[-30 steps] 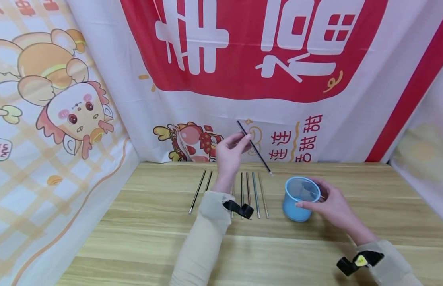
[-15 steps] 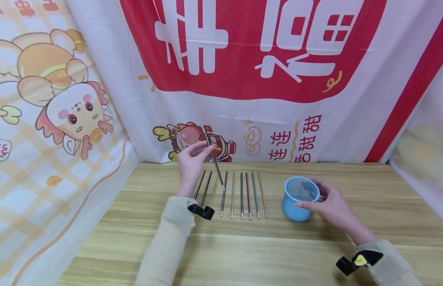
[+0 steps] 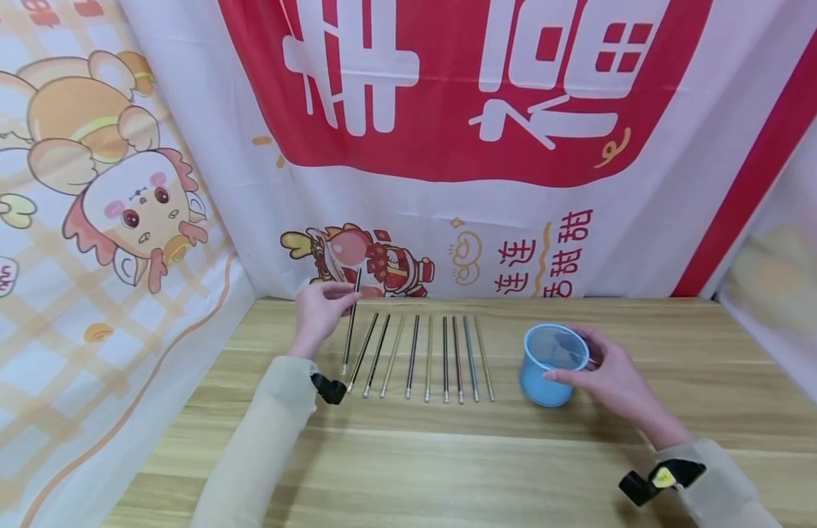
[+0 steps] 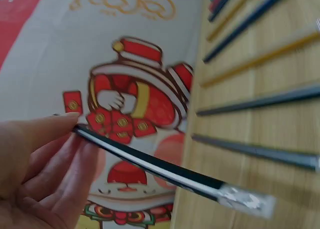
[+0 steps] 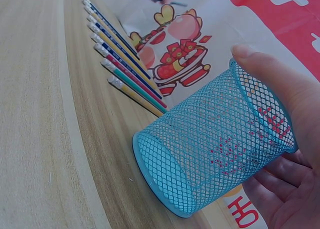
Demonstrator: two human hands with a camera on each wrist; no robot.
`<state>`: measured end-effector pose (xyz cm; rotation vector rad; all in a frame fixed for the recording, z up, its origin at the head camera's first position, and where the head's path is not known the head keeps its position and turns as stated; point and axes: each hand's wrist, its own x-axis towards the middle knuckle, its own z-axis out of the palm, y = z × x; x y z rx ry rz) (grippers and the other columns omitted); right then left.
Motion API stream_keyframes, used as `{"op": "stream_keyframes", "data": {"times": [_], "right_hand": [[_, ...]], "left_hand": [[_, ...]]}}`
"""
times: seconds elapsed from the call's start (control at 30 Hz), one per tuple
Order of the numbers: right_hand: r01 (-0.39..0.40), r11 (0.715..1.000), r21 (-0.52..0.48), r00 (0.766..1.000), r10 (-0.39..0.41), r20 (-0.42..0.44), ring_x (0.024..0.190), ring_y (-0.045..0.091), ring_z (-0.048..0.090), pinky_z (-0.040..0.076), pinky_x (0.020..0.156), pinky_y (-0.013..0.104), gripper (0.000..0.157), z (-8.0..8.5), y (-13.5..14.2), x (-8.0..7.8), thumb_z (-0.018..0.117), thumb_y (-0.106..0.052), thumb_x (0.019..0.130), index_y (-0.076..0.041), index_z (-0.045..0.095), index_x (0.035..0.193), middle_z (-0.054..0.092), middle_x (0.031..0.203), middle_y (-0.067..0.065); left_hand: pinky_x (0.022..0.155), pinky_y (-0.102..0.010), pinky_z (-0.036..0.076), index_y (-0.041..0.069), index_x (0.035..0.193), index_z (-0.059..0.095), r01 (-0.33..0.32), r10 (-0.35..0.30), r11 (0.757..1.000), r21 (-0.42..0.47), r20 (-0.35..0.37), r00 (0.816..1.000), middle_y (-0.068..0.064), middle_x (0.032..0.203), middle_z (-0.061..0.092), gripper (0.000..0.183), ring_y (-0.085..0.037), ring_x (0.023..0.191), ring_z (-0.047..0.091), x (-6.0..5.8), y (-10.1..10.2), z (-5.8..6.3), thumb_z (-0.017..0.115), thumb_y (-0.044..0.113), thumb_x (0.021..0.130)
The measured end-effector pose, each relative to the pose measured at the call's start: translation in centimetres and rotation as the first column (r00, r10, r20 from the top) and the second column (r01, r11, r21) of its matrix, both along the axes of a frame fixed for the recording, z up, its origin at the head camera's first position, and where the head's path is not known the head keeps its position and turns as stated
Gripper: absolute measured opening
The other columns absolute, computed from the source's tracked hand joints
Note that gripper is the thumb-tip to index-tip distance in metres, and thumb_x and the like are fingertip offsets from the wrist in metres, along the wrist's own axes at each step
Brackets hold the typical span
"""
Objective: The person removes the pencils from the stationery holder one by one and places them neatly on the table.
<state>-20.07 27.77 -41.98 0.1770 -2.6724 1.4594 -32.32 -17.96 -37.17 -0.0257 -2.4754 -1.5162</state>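
A dark pencil (image 4: 150,161) with a white eraser end is pinched between the thumb and fingers of my left hand (image 3: 321,312). It hangs eraser end down at the left end of a row of several pencils (image 3: 417,359) on the table. In the left wrist view, its metal-banded end points toward the lower right. My right hand (image 3: 613,374) grips a blue mesh pencil cup (image 3: 546,385) near its rim, thumb on the near side and fingers behind. Through the mesh in the right wrist view, the cup (image 5: 215,144) holds nothing.
The pencils in the row lie side by side, eraser ends toward me, in black, natural, red and teal colours. A printed cloth (image 3: 448,257) hangs along the table's back edge, and another cloth (image 3: 184,352) borders the left side. The wooden table (image 3: 448,469) extends toward me.
My left hand has carried the pencil leftward and down, from near the cup to the row's left end. The pencil has swung closer to upright. My right hand and the cup have stayed put.
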Motion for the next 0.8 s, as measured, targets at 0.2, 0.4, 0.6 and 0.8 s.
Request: {"op": "stream_keyframes", "data": {"times": [0.2,0.4,0.6,0.8], "right_hand": [[-0.001,1.000,0.004,1.000,0.001,-0.002,0.123,0.036,0.055,0.047,0.104,0.053,0.087,0.1,0.0,0.0,0.086,-0.044,0.082,-0.005,0.044,0.148,0.055,0.139,0.019],[0.005,1.000,0.004,1.000,-0.005,0.001,0.124,0.037,0.055,0.046,0.104,0.055,0.088,0.2,0.0,0.1,0.086,-0.045,0.082,-0.004,0.044,0.148,0.055,0.139,0.020],[0.005,1.000,-0.001,1.000,-0.005,-0.002,0.124,0.038,0.054,0.046,0.105,0.055,0.087,0.1,0.0,0.1,0.086,-0.044,0.082,-0.004,0.045,0.147,0.055,0.139,0.020],[0.002,1.000,-0.005,1.000,-0.002,-0.004,0.125,0.038,0.054,0.045,0.105,0.056,0.086,0.0,0.0,0.0,0.086,-0.043,0.082,-0.004,0.044,0.147,0.055,0.139,0.020]], "left_hand": [[0.064,-0.029,0.059,0.004,0.106,0.079,0.044,-0.020,0.973,-0.224,0.110,0.994,-0.011,0.093,0.076,0.019,-0.024,0.076,0.074,-0.9,-0.9,-1.5,0.079,0.015,0.091],[0.061,-0.028,0.057,0.002,0.102,0.080,0.048,-0.001,0.957,-0.285,0.162,0.987,-0.011,0.092,0.076,0.016,-0.019,0.070,0.069,-1.9,-1.2,-3.6,0.081,0.011,0.088],[0.071,-0.031,0.057,0.002,0.102,0.080,0.016,0.038,0.955,-0.295,0.177,0.983,-0.011,0.094,0.076,0.016,-0.020,0.077,0.068,-2.5,-1.1,-5.2,0.082,0.007,0.086],[0.076,-0.034,0.058,0.002,0.103,0.079,0.006,0.062,0.956,-0.294,0.223,0.973,-0.012,0.096,0.076,0.019,-0.016,0.068,0.069,-2.9,-0.8,-5.7,0.082,0.005,0.084]]}}
